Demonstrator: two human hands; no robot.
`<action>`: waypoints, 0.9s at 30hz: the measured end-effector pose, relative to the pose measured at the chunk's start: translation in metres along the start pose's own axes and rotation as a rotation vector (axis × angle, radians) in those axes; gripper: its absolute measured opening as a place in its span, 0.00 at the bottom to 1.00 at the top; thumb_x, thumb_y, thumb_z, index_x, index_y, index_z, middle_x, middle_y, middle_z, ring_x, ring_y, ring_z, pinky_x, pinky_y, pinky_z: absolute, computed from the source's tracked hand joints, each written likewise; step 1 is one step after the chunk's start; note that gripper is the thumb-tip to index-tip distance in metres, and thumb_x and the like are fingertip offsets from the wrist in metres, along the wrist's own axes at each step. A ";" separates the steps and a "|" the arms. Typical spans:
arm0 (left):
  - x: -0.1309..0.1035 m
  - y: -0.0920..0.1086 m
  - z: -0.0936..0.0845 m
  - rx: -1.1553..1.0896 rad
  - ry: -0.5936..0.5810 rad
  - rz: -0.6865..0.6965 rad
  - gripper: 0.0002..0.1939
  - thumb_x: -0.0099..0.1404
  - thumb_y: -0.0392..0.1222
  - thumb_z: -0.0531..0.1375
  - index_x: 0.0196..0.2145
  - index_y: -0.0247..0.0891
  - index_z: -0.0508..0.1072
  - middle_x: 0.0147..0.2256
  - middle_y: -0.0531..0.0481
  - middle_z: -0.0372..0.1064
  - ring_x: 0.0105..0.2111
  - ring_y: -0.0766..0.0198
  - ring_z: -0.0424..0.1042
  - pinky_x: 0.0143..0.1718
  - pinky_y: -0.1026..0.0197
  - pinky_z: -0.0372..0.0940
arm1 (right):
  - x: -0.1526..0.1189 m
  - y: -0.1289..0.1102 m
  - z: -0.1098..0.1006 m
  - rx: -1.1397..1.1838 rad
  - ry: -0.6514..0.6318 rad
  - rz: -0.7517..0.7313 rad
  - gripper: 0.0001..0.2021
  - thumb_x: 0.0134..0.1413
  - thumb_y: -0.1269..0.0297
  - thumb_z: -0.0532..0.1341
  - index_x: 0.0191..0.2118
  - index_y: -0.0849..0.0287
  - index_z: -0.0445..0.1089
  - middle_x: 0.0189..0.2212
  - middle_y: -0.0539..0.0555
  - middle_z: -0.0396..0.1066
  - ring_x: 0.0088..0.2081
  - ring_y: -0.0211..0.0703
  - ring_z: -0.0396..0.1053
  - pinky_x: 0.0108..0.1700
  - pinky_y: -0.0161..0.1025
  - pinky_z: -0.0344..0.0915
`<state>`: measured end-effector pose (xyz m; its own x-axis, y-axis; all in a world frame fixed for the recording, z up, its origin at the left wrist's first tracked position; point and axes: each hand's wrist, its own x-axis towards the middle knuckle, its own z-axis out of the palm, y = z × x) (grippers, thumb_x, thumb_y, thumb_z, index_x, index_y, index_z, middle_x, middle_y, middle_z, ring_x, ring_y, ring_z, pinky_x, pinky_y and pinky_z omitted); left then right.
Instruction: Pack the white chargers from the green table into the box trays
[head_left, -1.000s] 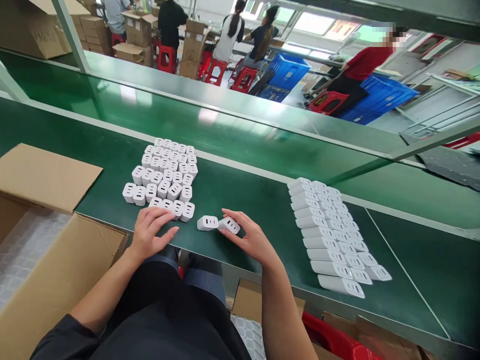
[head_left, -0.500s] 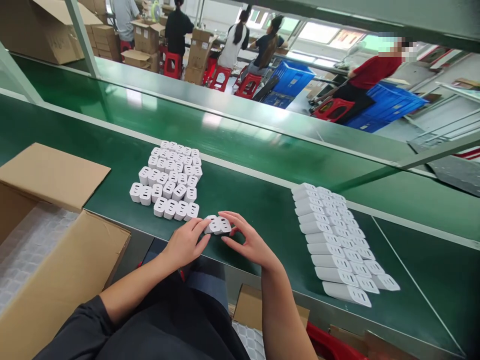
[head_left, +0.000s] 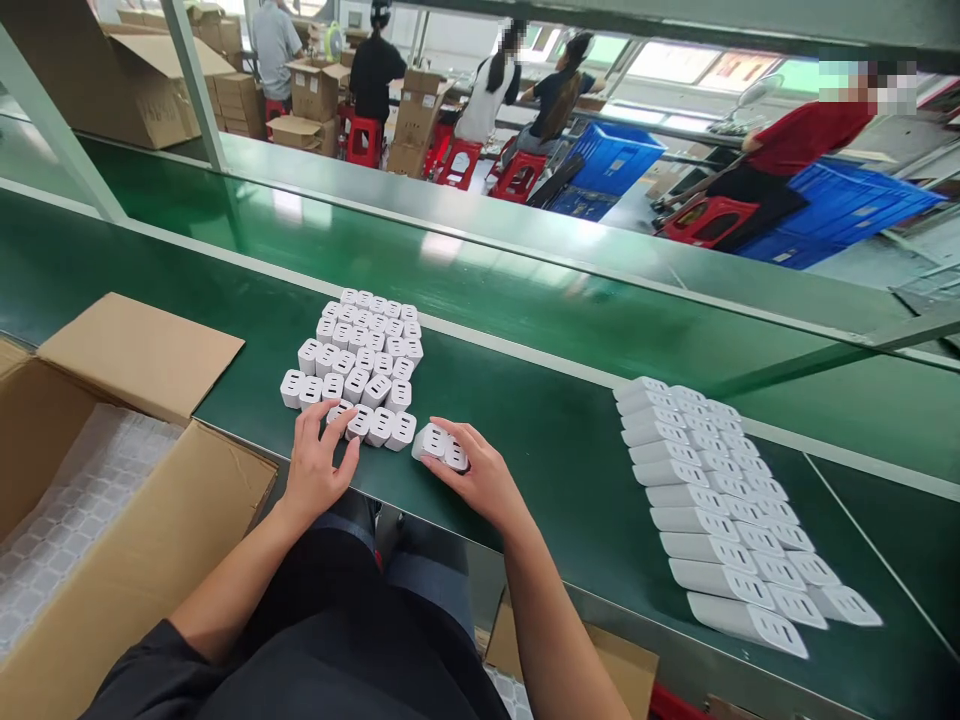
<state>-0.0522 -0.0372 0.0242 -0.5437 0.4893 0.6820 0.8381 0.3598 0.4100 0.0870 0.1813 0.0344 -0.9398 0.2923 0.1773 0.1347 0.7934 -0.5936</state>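
Note:
My right hand (head_left: 484, 470) is closed around two white USB charger blocks (head_left: 442, 446) that stand side by side near the front edge of the green bench. Their slotted faces point up. To the left, my left hand (head_left: 319, 465) is at the front row of a group of similar white chargers (head_left: 360, 385), its fingers apart. Its fingertips partly cover the leftmost chargers of that row; I cannot tell whether they touch. Farther right, more white chargers (head_left: 716, 510) lie on their sides in stacked-looking rows, slots toward the front right.
An open cardboard box (head_left: 217, 510) with clear plastic trays (head_left: 82, 525) stands at the left. Another carton (head_left: 615, 665) sits below the bench's front edge. A raised white rail (head_left: 525, 350) runs behind the chargers. Across the line, several people sit on red stools (head_left: 364, 142) near blue crates (head_left: 615, 160).
My left hand has left the pair of chargers and moved left to the front row. My right hand has closed around the pair. The view has shifted slightly left.

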 end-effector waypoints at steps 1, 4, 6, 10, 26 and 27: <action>-0.002 -0.001 0.002 -0.001 -0.024 0.008 0.20 0.68 0.35 0.58 0.57 0.39 0.66 0.55 0.37 0.63 0.55 0.49 0.63 0.56 0.44 0.64 | 0.003 -0.003 0.003 -0.004 0.002 -0.005 0.23 0.61 0.53 0.61 0.60 0.52 0.64 0.51 0.57 0.71 0.47 0.51 0.72 0.47 0.45 0.71; -0.009 0.000 0.008 -0.006 -0.057 0.026 0.21 0.67 0.34 0.58 0.57 0.39 0.66 0.58 0.38 0.61 0.58 0.48 0.61 0.59 0.43 0.62 | 0.009 -0.008 0.008 -0.011 -0.019 -0.014 0.24 0.60 0.54 0.62 0.60 0.51 0.63 0.53 0.56 0.70 0.48 0.51 0.73 0.48 0.45 0.71; -0.013 0.003 0.010 -0.012 -0.058 0.029 0.21 0.67 0.32 0.58 0.57 0.40 0.67 0.58 0.39 0.61 0.58 0.49 0.60 0.60 0.44 0.61 | 0.009 -0.009 0.009 -0.020 -0.026 -0.011 0.24 0.61 0.54 0.61 0.61 0.51 0.63 0.53 0.55 0.71 0.47 0.50 0.73 0.47 0.44 0.71; -0.016 0.014 0.015 -0.058 -0.095 0.042 0.21 0.66 0.32 0.57 0.56 0.39 0.68 0.58 0.39 0.62 0.59 0.49 0.60 0.60 0.45 0.61 | -0.002 0.001 -0.001 -0.037 -0.018 -0.009 0.24 0.63 0.52 0.60 0.62 0.50 0.63 0.52 0.55 0.72 0.46 0.49 0.73 0.46 0.43 0.71; 0.026 -0.017 0.003 -0.034 0.091 0.047 0.18 0.66 0.40 0.62 0.54 0.44 0.69 0.54 0.43 0.68 0.55 0.51 0.66 0.59 0.45 0.62 | -0.071 0.065 -0.060 -0.212 0.265 0.082 0.30 0.64 0.48 0.58 0.68 0.51 0.56 0.58 0.62 0.65 0.32 0.41 0.71 0.39 0.45 0.74; 0.030 -0.033 -0.005 0.025 0.064 0.002 0.21 0.65 0.43 0.63 0.55 0.44 0.69 0.56 0.42 0.66 0.58 0.48 0.63 0.60 0.43 0.59 | -0.071 0.062 -0.061 -0.232 0.331 0.086 0.30 0.64 0.49 0.58 0.68 0.52 0.56 0.57 0.62 0.65 0.33 0.43 0.72 0.40 0.47 0.74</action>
<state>-0.0962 -0.0385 0.0344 -0.5376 0.4384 0.7202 0.8372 0.3792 0.3941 0.1811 0.2422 0.0335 -0.7753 0.4885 0.4003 0.3111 0.8470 -0.4310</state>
